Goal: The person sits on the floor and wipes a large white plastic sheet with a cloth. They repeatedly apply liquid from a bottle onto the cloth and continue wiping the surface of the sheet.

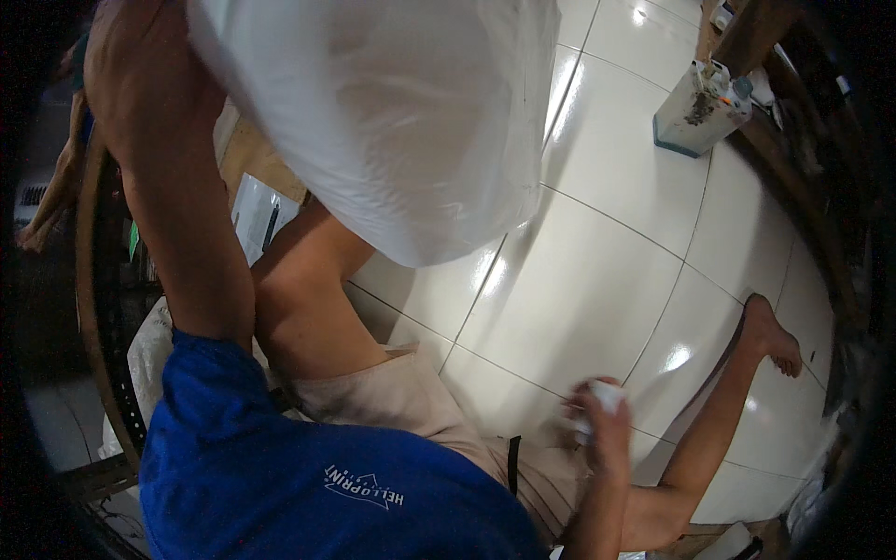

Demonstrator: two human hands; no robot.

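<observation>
A big, bulging white plastic bag [401,131] fills the top middle of the head view, above the tiled floor. Beside it, my left arm [191,205] reaches up along the left; the hand is out of sight, so what it touches does not show. Low on the right, next to my beige shorts [401,392], my right hand [602,425] is closed around a small white thing [609,397]. Motion smears that hand, and the kind of thing it holds cannot be made out.
White tiles [597,252] cover the floor. A translucent jug [695,117] with dark stains stands at the upper right, by dark wooden beams [756,33]. My bare foot [773,336] rests at the right. At the far left, another person's limb [61,187] shows behind a curved frame [89,308].
</observation>
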